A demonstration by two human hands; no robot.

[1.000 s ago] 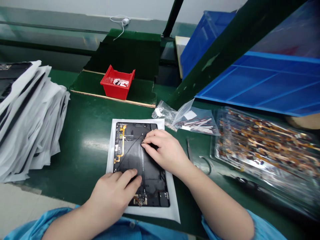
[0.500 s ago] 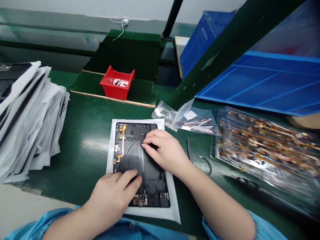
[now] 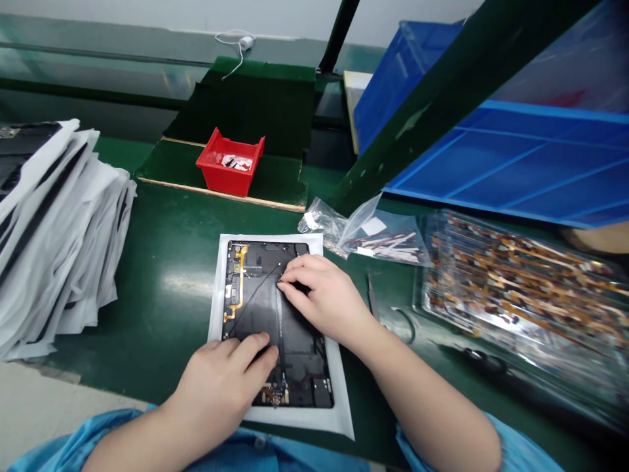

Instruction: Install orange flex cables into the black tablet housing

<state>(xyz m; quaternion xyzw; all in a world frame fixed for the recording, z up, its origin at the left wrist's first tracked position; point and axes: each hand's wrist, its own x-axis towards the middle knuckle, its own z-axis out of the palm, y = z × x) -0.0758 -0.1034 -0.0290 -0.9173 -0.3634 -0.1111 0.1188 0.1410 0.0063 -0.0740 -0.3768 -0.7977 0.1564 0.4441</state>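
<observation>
On the green bench [image 3: 157, 328], directly before me, a black device casing [image 3: 302, 334] lies on a white sheet [image 3: 342, 393]. My left hand [image 3: 223, 380] rests loosely, fingers on its lower part; my right hand [image 3: 324, 295] brings thumb and forefinger together at a narrow strip's [image 3: 282, 328] upper end, whether gripping it I cannot tell.

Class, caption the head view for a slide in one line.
Left hand and right hand at a black device panel on a white sheet.
</observation>
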